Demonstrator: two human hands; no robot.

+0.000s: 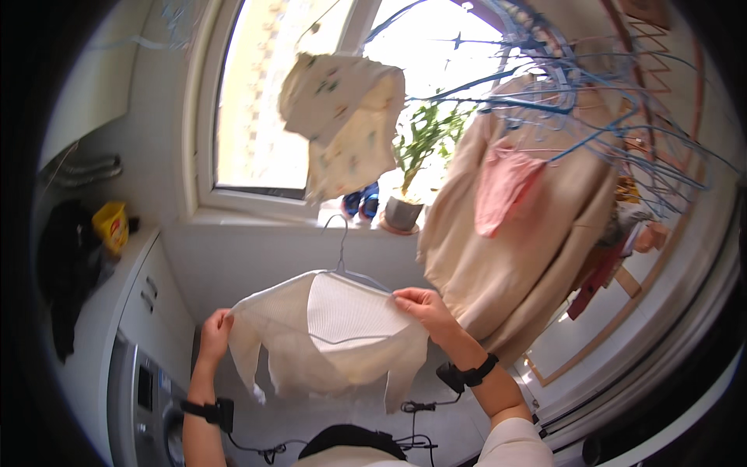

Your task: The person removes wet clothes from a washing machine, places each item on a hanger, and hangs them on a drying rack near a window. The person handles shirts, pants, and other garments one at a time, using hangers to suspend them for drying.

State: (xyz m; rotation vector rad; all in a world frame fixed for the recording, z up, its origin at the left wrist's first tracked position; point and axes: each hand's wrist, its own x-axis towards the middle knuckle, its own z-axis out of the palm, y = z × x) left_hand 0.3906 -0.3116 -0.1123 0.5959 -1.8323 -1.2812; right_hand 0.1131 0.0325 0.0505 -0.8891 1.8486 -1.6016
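A small cream ribbed long-sleeved top [350,315] is spread between my hands on a grey hanger [343,257], whose hook points up. My left hand [216,335] pinches the garment at its left shoulder edge. With thumb and fingers, my right hand [423,309] grips the neckline near the right arm of the hanger; whether it also holds the hanger wire is unclear. The lower hanger bar shows across the neck opening, and both sleeves hang down. Each wrist wears a black strap with a cable.
Patterned cloth [350,122] hangs before the window. At the right hang a large beige garment [484,233], a pink cloth [505,190] and many blue hangers [543,105]. A potted plant [404,213] stands on the sill. Left are a cabinet [160,292], a yellow container [111,225] and a washing machine [137,403].
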